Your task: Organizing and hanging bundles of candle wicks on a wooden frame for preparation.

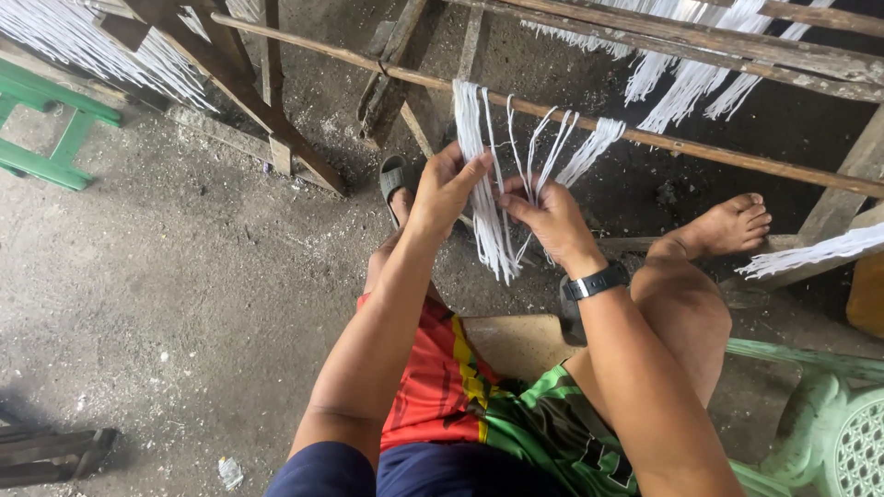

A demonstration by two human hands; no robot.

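Shorts [479, 414], red and green, sit closest, person seated with knees apart above a dirt floor [157, 294]. Left hand [447, 189] pinches a hanging bundle of white strings [488, 221] between thumb and fingers. Right hand [548, 216], black watch [594, 281] on the wrist, grips thinner strands just beside it, fingers closed on them. Strings drape over a thin wooden pole [645, 138] running left to right across the frame. Sandal [396, 179] under the left hand, bare foot [727, 225] at right. Green stool [51, 138] at far left, green plastic chair [829, 423] bottom right. Risk, as I judge it: loose strands could tangle or slip off the pole if pulled unevenly.
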